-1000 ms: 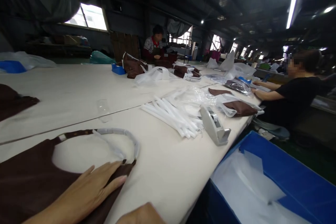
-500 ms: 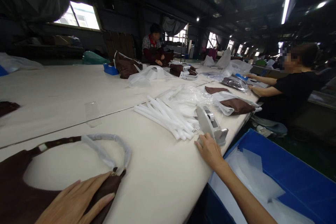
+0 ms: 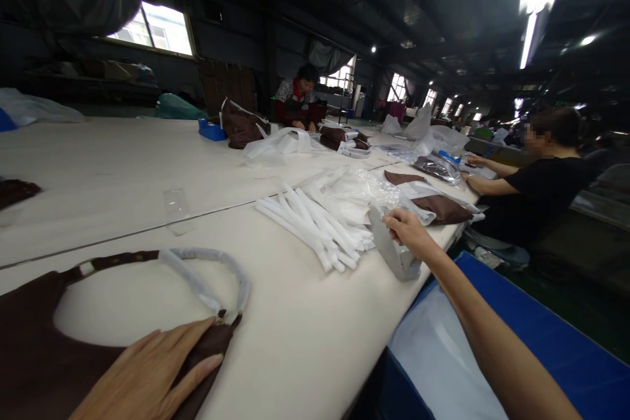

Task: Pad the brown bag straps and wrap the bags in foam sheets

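A dark brown handbag (image 3: 29, 321) lies on the table at the lower left, part of its strap (image 3: 241, 275) covered in a whitish wrap. My left hand (image 3: 152, 367) rests flat on the bag beside the strap's metal fitting, fingers stretched out and thumb apart. Out to the right, my right hand (image 3: 408, 231) has its fingers curled over the top of a grey tape dispenser (image 3: 388, 252) near the table edge. The hand hides the tape roll, so any tape end is not visible. White foam strips (image 3: 315, 226) lie in a loose pile left of the dispenser.
A blue bin (image 3: 522, 321) with white sheets stands below the table's right edge. Brown bags (image 3: 443, 207) and clear plastic lie farther along the table (image 3: 113, 177). One person (image 3: 546, 170) works at the right, another (image 3: 298, 102) across the table.
My right hand has risen from beside the dispenser's base to its top. The dispenser appears turned or tilted. My left hand stays on the bag, and the view has shifted slightly.
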Action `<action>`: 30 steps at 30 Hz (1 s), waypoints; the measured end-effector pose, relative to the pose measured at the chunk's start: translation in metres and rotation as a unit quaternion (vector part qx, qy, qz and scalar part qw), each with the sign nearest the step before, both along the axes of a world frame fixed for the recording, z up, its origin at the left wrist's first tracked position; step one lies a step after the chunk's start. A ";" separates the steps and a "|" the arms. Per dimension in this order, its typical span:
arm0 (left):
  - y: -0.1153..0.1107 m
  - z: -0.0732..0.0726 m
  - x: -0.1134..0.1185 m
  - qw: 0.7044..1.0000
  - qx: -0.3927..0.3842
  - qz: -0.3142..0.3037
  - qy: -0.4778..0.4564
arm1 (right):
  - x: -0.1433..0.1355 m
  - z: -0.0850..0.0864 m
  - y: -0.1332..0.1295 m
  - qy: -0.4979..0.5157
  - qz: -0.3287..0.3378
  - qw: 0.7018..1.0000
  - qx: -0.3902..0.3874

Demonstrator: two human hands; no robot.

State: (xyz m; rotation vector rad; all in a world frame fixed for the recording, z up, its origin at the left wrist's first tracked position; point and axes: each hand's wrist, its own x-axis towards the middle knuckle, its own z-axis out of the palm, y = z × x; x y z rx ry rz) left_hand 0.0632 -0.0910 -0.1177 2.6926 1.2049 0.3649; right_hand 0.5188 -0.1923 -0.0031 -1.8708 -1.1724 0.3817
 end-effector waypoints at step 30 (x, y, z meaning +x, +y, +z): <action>-0.036 0.164 0.034 0.848 -0.236 -0.017 -0.475 | -0.229 0.054 0.039 0.307 0.394 0.865 0.038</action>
